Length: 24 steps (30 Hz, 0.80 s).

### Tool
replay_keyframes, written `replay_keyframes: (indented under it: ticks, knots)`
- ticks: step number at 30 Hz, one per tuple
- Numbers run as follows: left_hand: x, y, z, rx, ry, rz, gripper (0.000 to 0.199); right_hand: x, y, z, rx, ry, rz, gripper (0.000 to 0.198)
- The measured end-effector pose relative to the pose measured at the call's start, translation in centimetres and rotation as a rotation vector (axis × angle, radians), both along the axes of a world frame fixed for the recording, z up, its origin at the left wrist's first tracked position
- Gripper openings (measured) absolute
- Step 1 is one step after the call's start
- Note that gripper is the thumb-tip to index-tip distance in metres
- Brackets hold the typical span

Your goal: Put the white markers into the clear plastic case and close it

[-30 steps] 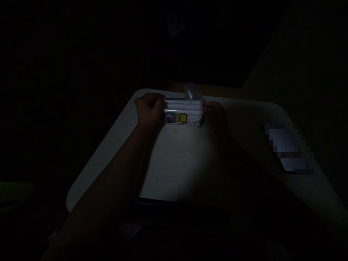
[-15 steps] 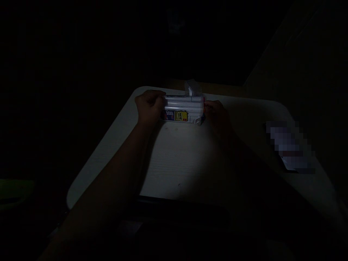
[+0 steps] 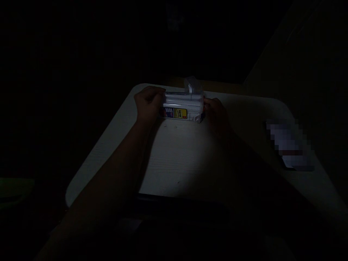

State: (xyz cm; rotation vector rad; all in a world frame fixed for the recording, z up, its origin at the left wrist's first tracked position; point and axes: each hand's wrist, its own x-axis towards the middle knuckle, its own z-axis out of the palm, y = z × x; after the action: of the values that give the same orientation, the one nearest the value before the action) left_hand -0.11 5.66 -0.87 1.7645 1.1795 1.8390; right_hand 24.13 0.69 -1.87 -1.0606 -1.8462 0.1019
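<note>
A clear plastic pack of markers (image 3: 181, 103) lies on its side near the far edge of the table. White barrels show through the plastic, and a yellow and dark blue label sits on the near side. At its right end a clear flap (image 3: 192, 86) stands up. My left hand (image 3: 148, 103) is closed on the pack's left end, thumb on top. At the opposite, open end my right hand (image 3: 217, 112) has its fingers closed against the pack, beside small reddish marker ends. Shadow hides most of the right fingers, and whether they pinch one marker is not clear.
The pale wood-grain table (image 3: 168, 156) has rounded corners. A phone-like flat object (image 3: 289, 146), blurred out, lies on the right side. A dark bar (image 3: 176, 203) runs along the near edge. Something green (image 3: 16, 188) shows at far left. Surroundings are very dark.
Less of the red at the pack's right end shows now. Both hands keep their places on the pack, and the whole view has shifted slightly.
</note>
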Motion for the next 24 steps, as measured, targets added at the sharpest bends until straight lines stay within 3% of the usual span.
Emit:
replay_keyframes:
  ticks: [6, 11, 17, 24]
  knots:
    - [0.1, 0.0, 0.0, -0.007, 0.017, 0.012, 0.015, 0.0, -0.3, -0.1, 0.039, 0.054, -0.054, 0.052]
    - [0.0, -0.1, 0.0, 0.015, -0.004, -0.003, 0.016, 0.5, -0.6, 0.0, 0.139, 0.16, -0.189, 0.047]
    - [0.1, 0.0, 0.3, -0.04, 0.009, 0.029, 0.011, -0.3, -1.5, 1.1, 0.115, -0.101, -0.114, 0.047]
    - [0.0, -0.1, 0.2, -0.053, 0.04, 0.038, 0.015, 1.0, -1.8, 1.5, 0.05, -0.129, -0.179, 0.049]
